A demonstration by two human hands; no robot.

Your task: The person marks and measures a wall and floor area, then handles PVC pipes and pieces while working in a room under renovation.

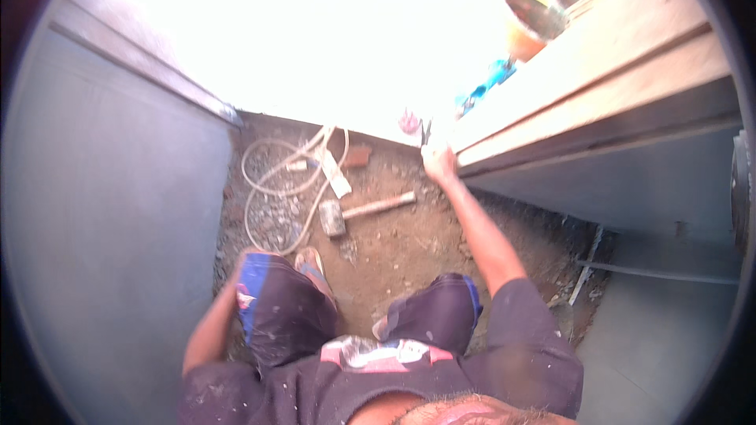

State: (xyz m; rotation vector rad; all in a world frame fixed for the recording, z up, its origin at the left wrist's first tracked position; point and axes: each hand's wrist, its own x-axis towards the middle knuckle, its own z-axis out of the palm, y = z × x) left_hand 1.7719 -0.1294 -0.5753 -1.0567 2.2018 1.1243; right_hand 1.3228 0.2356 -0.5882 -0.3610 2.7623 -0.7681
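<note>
My right hand point(439, 162) is stretched forward beside the near end of the wooden ledge point(543, 114). Its fingers are closed, with a thin dark thing point(426, 132) sticking up from them; glare hides what it is. A small pink object point(409, 121) lies just left of it in the bright light. My left hand point(256, 253) is down at my left knee, its fingers blurred and not clearly seen. On the dirt between my feet and the bright opening lies a mallet point(333, 219) with a pale handle, its head toward the left.
A clear hose point(250, 222) lies coiled over gravel, beside a broken brick piece point(357, 157). Grey walls point(118, 189) close in at both sides. A blue object point(492, 79) and an orange bucket point(526, 43) stand along the ledge. Bright glare washes out the far ground.
</note>
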